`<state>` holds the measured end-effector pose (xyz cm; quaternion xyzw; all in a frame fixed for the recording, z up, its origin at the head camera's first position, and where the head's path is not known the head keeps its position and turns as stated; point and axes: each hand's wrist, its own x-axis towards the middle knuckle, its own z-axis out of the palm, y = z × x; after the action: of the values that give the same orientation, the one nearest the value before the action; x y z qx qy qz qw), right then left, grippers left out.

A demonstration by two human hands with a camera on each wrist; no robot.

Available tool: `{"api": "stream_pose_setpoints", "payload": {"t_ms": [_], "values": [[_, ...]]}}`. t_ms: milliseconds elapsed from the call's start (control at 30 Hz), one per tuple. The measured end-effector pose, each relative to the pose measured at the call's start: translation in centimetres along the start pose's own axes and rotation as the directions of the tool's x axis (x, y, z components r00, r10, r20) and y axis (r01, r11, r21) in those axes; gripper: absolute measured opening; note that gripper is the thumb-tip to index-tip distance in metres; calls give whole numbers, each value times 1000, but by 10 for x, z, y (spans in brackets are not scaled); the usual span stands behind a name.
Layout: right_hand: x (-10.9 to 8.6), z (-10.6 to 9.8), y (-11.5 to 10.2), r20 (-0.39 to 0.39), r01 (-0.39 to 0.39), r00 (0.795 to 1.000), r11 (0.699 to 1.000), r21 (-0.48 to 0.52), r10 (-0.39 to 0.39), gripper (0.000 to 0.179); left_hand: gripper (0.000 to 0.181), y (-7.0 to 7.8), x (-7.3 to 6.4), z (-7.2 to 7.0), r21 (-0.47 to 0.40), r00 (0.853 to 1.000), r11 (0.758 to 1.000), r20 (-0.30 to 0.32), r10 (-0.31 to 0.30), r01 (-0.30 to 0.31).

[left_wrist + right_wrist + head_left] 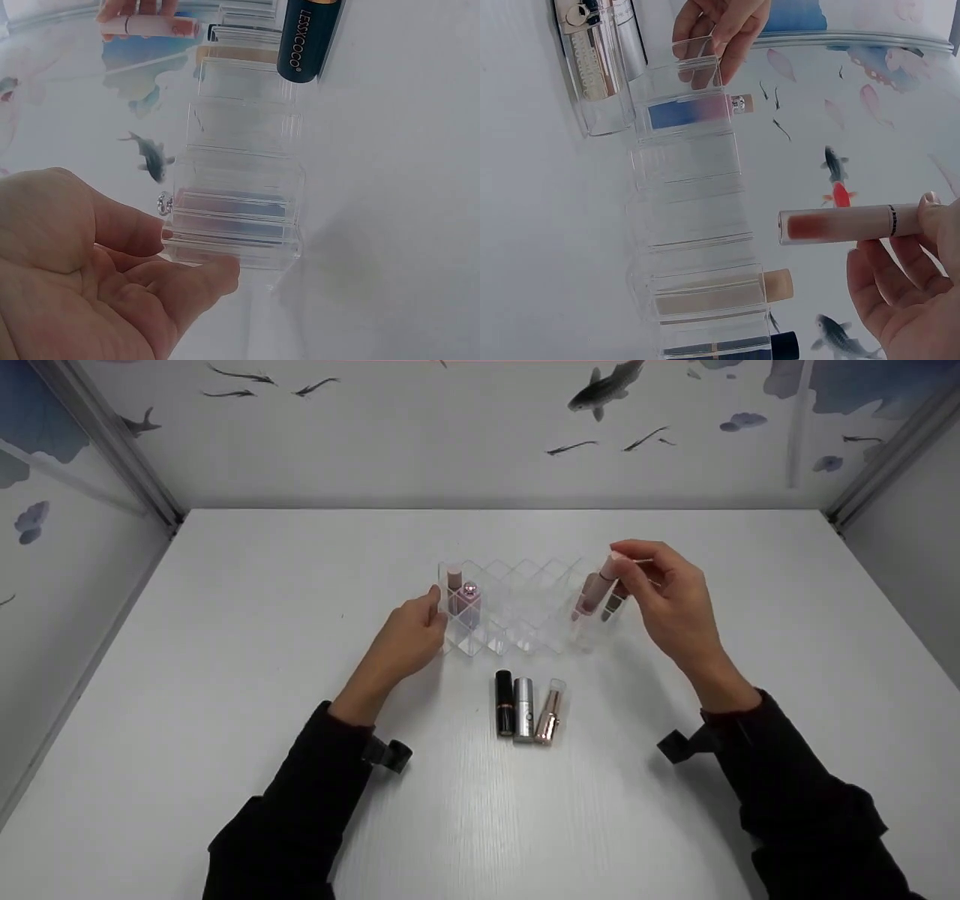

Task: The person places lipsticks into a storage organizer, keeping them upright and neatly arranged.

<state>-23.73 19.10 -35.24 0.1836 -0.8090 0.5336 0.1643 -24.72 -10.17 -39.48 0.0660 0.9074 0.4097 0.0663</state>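
My left hand grips the left end of a clear plastic lipstick organizer with a zigzag rim, thumb and fingers on its end wall. Between thumb and fingertips, my right hand pinches a lip gloss tube by its pale pink cap. The tube has a clear body with a reddish tint and is tilted above the organizer's right end in the head view. Slots at that end hold a beige-capped tube and a dark-capped tube. At the left end stand a pink-and-blue bottle and a pink-capped tube.
In front of the organizer, a black lipstick, a silver lipstick and a gold lipstick with a clear cap lie side by side on the white table. A panel with painted fish stands behind the table.
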Motion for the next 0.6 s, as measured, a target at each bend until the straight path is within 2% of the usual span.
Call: {"api": "stream_pose_setpoints", "payload": {"t_ms": [233,433,600], "values": [[0,3,9,-19,15,1000,997,-71,-16,28,51,0,0,0,-13,1000,1000,4,-14,14],[2,5,35,10,15,1000,993,-119,-14,29,51,0,0,0,-11,1000,1000,1,-20,20],[1,8,44,44,-7,999,985,-174,15,30,51,-1,0,0,-3,1000,1000,5,-21,21]]}}
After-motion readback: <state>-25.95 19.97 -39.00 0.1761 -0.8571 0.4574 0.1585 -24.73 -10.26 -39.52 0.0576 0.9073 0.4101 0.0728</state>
